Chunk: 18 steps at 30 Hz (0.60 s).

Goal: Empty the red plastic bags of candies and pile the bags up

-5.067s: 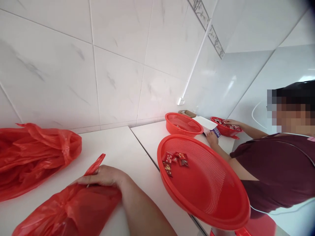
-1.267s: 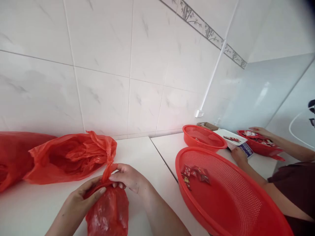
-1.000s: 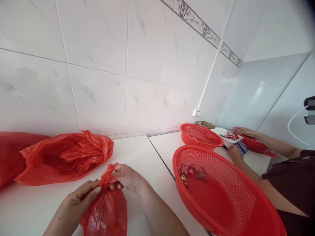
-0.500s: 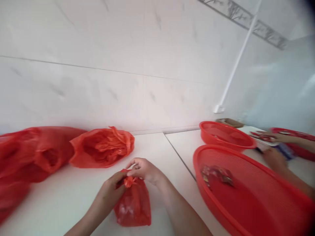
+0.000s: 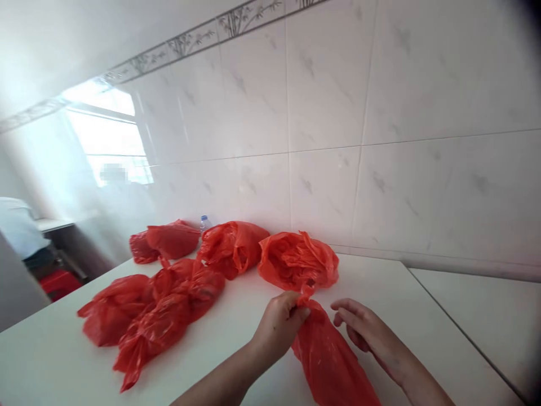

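Observation:
A red plastic bag (image 5: 332,361), bunched at its neck, hangs down toward the near edge of the view. My left hand (image 5: 281,321) grips it by the gathered top, thumb pressed against the fingers. To the right of the bag, my right hand (image 5: 366,330) is apart from it, with its fingers partly curled and nothing between them. Just behind the held bag lies an open red bag (image 5: 274,262) with crumpled red plastic inside.
Several filled red bags (image 5: 164,316) lie tied on the white table (image 5: 228,361) at the left. More red bags (image 5: 232,245) and a clear bottle with a blue cap (image 5: 205,223) stand along the tiled wall. A person (image 5: 21,228) is at the far left.
The view has swung left, so the red baskets and the co-worker's hands are out of sight. My right hand has let go of the bag's neck; my left hand still grips it.

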Tool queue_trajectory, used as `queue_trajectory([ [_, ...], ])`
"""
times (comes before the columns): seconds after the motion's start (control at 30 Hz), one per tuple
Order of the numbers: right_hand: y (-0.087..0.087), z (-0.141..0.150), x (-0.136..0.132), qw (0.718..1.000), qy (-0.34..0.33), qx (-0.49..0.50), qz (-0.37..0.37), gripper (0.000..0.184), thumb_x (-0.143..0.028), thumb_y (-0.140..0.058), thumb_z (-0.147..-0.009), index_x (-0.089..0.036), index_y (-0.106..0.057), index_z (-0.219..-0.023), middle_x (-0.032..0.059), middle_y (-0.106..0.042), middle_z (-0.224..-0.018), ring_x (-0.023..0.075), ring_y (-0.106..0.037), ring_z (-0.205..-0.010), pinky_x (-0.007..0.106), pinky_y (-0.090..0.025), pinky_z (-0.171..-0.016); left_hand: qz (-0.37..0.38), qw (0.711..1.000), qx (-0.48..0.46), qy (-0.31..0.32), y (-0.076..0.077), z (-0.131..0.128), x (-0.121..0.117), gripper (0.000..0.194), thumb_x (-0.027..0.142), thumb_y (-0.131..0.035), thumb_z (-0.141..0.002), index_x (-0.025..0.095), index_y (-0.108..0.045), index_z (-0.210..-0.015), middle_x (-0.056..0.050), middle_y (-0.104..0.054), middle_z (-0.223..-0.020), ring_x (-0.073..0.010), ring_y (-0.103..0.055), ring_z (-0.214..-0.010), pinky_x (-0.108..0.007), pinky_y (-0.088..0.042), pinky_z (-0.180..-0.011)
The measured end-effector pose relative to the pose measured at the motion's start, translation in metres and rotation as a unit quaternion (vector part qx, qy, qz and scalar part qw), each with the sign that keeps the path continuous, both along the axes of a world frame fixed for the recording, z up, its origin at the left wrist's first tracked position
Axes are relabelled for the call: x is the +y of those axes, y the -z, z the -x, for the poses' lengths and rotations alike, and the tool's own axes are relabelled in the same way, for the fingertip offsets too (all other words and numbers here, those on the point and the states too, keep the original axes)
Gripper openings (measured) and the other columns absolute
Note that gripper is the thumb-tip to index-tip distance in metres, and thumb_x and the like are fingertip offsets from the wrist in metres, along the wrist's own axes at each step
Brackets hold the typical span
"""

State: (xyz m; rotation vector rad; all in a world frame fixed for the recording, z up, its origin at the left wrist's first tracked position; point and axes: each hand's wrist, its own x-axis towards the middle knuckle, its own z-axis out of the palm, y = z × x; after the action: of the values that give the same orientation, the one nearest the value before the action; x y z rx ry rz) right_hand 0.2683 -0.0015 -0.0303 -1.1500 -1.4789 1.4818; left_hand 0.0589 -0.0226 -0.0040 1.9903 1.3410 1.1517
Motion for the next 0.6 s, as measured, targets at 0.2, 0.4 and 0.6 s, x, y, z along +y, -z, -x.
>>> queue_trajectory([
  [0.2, 0.041, -0.016, 0.016, 0.998, 0.024, -0.036, 0.044, 0.043, -0.056, -0.053, -0.081, -0.021, -0.054, -0.105, 0.0020, -0.058, -0.087, 0.0077, -0.038, -0.056, 0.021, -0.026, -0.047, -0.026, 0.989, 0.002, -0.142, -0.017, 0.075, -0.001, 0.015, 0.025, -0.049, -0.079, 0.016, -0.059, -0.071, 0.000, -0.061, -0.069, -0.0149, -0.057, -0.065, -0.022, -0.043, -0.057],
  [0.4, 0.045, -0.010, 0.017, 0.995, 0.062, -0.056, 0.052, 0.038, -0.052, -0.052, -0.080, -0.020, -0.056, -0.100, 0.0021, -0.059, -0.084, 0.0079, -0.038, -0.055, 0.021, -0.027, -0.048, -0.071, 0.953, 0.070, -0.285, -0.028, 0.148, -0.028, 0.022, 0.036, -0.060, -0.073, 0.019, -0.063, -0.088, -0.006, -0.063, -0.094, -0.0260, -0.059, -0.087, -0.038, -0.048, -0.076],
  [0.6, 0.040, -0.003, 0.013, 0.991, 0.085, -0.095, 0.034, 0.033, -0.047, -0.051, -0.079, -0.020, -0.058, -0.097, 0.0022, -0.061, -0.083, 0.0080, -0.040, -0.055, 0.021, -0.028, -0.049, 0.028, 0.922, 0.350, -0.164, 0.021, 0.171, -0.038, 0.070, 0.024, -0.068, -0.059, 0.039, -0.054, -0.126, -0.006, -0.035, -0.148, -0.0384, -0.023, -0.137, -0.060, -0.023, -0.105],
])
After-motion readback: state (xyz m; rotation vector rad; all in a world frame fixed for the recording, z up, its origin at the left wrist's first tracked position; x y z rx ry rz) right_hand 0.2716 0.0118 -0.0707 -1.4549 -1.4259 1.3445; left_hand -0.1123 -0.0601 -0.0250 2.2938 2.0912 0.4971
